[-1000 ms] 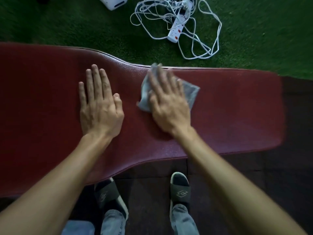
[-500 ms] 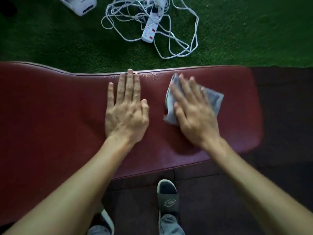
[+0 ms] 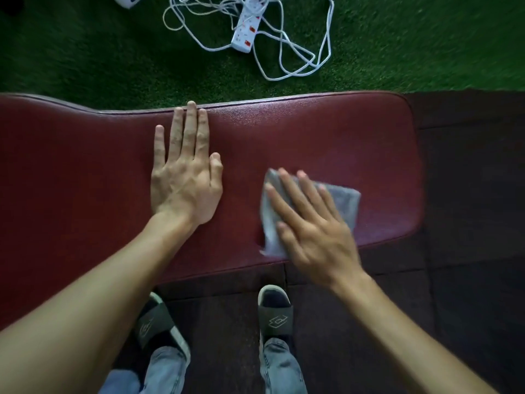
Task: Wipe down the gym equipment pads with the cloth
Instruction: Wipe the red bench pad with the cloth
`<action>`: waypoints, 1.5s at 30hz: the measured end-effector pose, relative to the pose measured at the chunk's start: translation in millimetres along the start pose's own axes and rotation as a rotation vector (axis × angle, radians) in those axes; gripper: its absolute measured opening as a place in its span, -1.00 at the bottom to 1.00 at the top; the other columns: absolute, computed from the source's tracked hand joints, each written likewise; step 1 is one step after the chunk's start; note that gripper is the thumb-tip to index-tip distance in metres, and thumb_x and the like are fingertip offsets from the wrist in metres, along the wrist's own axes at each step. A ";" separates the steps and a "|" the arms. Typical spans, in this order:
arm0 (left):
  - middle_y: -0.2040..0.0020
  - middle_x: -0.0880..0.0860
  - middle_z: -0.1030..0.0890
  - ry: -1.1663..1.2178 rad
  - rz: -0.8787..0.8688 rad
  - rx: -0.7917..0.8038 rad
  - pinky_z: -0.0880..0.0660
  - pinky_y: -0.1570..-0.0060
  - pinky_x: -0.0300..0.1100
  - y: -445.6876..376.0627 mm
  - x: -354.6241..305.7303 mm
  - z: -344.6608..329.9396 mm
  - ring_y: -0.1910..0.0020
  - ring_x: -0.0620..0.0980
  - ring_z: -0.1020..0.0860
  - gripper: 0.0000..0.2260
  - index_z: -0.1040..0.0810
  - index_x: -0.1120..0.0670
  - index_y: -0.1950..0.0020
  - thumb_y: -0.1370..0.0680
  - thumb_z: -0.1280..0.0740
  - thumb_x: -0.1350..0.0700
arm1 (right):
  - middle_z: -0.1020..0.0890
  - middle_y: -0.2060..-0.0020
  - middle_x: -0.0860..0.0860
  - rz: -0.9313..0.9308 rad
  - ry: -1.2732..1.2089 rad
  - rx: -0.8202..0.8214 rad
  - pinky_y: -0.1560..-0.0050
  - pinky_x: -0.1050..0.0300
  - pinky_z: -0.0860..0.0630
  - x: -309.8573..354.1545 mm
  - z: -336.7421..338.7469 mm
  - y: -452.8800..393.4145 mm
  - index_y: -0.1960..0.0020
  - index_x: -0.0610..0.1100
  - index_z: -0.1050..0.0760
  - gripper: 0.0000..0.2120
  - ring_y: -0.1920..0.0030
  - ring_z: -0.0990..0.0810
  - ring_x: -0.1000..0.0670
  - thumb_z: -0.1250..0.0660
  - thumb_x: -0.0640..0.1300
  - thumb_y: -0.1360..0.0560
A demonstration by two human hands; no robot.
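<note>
A long dark-red padded bench point(image 3: 326, 137) runs across the view from left to right. A grey cloth point(image 3: 345, 201) lies flat on its right part, near the front edge. My right hand point(image 3: 312, 226) presses down on the cloth with fingers spread, palm over its near half. My left hand point(image 3: 186, 172) rests flat and empty on the pad to the left of the cloth, fingers together and reaching the pad's far edge.
Beyond the pad is green turf point(image 3: 412, 46) with a white power strip point(image 3: 245, 29) in a tangle of white cable point(image 3: 298, 61). A white box point(image 3: 129, 0) sits at the top edge. My two slippered feet point(image 3: 274, 311) stand on dark floor tiles below the pad.
My right hand has slid the cloth from the pad's far edge toward the near edge and to the right. My left hand stays flat on the pad.
</note>
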State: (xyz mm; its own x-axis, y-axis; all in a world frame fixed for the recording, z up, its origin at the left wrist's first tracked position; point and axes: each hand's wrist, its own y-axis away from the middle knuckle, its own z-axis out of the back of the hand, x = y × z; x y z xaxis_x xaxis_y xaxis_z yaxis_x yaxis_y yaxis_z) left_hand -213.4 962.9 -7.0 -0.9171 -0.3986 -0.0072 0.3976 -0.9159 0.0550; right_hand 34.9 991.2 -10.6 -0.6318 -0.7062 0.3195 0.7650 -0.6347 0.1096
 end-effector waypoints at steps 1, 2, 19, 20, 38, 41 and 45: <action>-0.71 0.09 0.07 -0.006 -0.001 0.001 0.11 -0.63 0.14 0.1 -0.1 0.2 -0.68 0.05 0.10 -0.39 0.11 0.13 -0.68 -0.65 0.07 -0.03 | -0.06 -0.68 0.02 -0.006 -0.005 -0.002 -0.65 -0.06 0.06 -19.9 2.1 20.2 -0.67 0.12 -0.01 -0.46 -0.68 0.03 -0.07 0.04 0.10 -0.70; -0.71 0.09 0.08 -0.008 -0.004 -0.002 0.11 -0.63 0.14 0.3 0.4 -0.3 -0.68 0.05 0.10 -0.39 0.11 0.13 -0.68 -0.66 0.08 -0.03 | -0.08 -0.67 -0.01 -0.073 -0.010 -0.021 -0.64 -0.07 0.06 -49.1 4.1 25.3 -0.67 0.11 -0.02 -0.46 -0.68 0.02 -0.09 0.06 0.11 -0.70; -0.69 0.15 -0.01 0.192 -0.085 -0.067 0.11 -0.64 0.05 3.7 13.6 -0.5 -0.68 0.09 0.05 -0.40 -0.02 0.20 -0.67 -0.66 0.00 0.00 | 0.03 -0.69 -0.08 -0.713 -0.047 -0.187 -0.62 -0.27 0.00 -57.9 15.1 -43.2 -0.69 0.04 0.08 -0.39 -0.68 0.07 -0.18 0.16 0.07 -0.64; -0.69 0.17 -0.03 0.219 -0.078 -0.078 0.09 -0.64 0.04 7.7 23.5 2.8 -0.68 0.11 0.04 -0.41 -0.04 0.21 -0.67 -0.66 -0.02 0.03 | 0.04 -0.69 -0.09 -0.729 -0.064 -0.211 -0.63 -0.26 0.02 -34.8 15.9 -67.9 -0.69 0.00 0.08 -0.38 -0.68 0.08 -0.19 0.16 0.05 -0.64; -0.70 0.14 0.07 0.237 0.315 -0.058 0.12 -0.63 0.04 146.1 251.3 25.3 -0.68 0.08 0.09 -0.39 0.05 0.05 -0.69 -0.67 0.01 -0.10 | -0.01 -0.69 0.00 0.103 0.029 -0.046 -0.66 -0.10 0.03 253.8 -43.1 -113.2 -0.68 0.02 0.01 -0.43 -0.69 0.06 -0.09 0.06 0.06 -0.70; -0.70 0.11 0.08 0.218 0.379 -0.047 0.14 -0.64 0.06 156.1 283.0 29.5 -0.68 0.07 0.11 -0.40 0.07 0.02 -0.69 -0.68 0.02 -0.12 | 0.02 -0.69 0.03 0.296 0.067 0.087 -0.66 -0.11 0.00 218.2 -38.0 -57.0 -0.68 0.10 0.08 -0.46 -0.69 0.10 -0.04 0.11 0.12 -0.72; -0.70 0.08 0.09 0.189 0.448 -0.024 0.16 -0.63 0.06 174.7 336.9 35.5 -0.68 0.06 0.13 -0.38 0.08 0.03 -0.69 -0.68 0.04 -0.17 | 0.12 -0.69 0.00 -0.301 -0.044 -0.044 -0.65 -0.21 0.11 186.7 -27.8 -116.1 -0.66 0.12 0.20 -0.42 -0.67 0.21 -0.04 0.19 0.13 -0.66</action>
State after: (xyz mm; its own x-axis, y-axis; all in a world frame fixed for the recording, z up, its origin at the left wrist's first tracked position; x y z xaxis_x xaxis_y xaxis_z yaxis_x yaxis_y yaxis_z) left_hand -453.9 670.3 35.7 -0.6354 -0.7533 -0.1698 0.7546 -0.6524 0.0707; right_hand -175.4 924.3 10.2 -0.8221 -0.4711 0.3197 0.5379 -0.8266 0.1653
